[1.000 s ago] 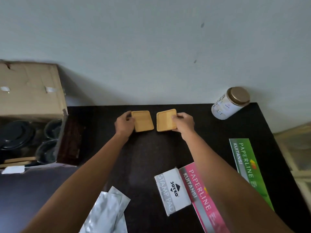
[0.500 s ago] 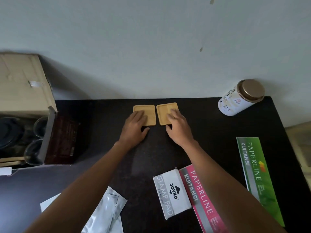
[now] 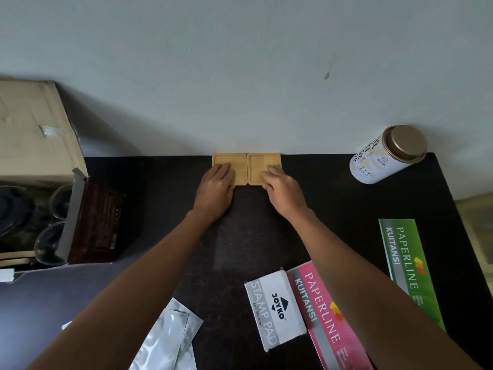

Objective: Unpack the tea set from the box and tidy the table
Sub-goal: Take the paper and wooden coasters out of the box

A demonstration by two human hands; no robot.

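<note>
Since half a second ago, both coasters pushed away to the table's far edge, now flush against the wall at 12 o'clock, side by side and touching each other. Left coaster [image 3: 230,169] pressed flat under the left hand [image 3: 215,189], fingers straight and laid across its near half, nothing gripped. Right coaster [image 3: 264,169] pressed the same way under the right hand [image 3: 285,190], fingers extended over its near right corner, nothing gripped either. Both forearms reaching in from 6 o'clock.

At 9 o'clock, an open box [image 3: 40,145] overhanging the table's [image 3: 320,209] left side, cardboard flap raised against the wall, dark round pieces and glass cups [image 3: 53,236] visible inside, a dark brown inner panel [image 3: 98,222] facing right. At 2 o'clock, near the wall, a white tin [image 3: 386,156] with a bronze lid, well apart from the coasters. At 4 o'clock, a green receipt book [image 3: 408,265]. At 5 o'clock, a pink receipt book [image 3: 322,316] partly under the right forearm, with a grey stamp pad box [image 3: 274,308] just beside it on the left. At 7 o'clock, silver foil pouches [image 3: 165,340], partly under the left forearm.
</note>
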